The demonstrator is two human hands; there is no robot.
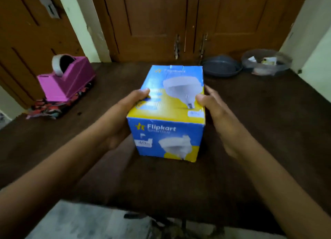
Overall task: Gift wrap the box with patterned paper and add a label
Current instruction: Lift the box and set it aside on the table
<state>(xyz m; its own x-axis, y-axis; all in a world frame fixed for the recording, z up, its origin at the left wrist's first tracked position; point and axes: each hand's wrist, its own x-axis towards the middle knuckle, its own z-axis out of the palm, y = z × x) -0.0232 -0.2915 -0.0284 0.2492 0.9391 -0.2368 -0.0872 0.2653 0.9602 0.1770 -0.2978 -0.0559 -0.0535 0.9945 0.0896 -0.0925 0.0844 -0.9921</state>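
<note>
A blue and yellow cardboard box (170,113) printed with a light bulb picture sits in the middle of the dark wooden table (250,149). My left hand (123,117) grips its left side, thumb on the top face. My right hand (215,117) presses against its right side, thumb on the top edge. Folded patterned paper (53,108) in red, black and white lies at the far left of the table, under a pink tape dispenser (68,79) holding a roll of tape. I see no label.
A dark round pan (222,67) and a clear plastic bag with small items (266,62) sit at the table's back right. Brown wooden doors stand behind the table. The table's near edge shows floor below.
</note>
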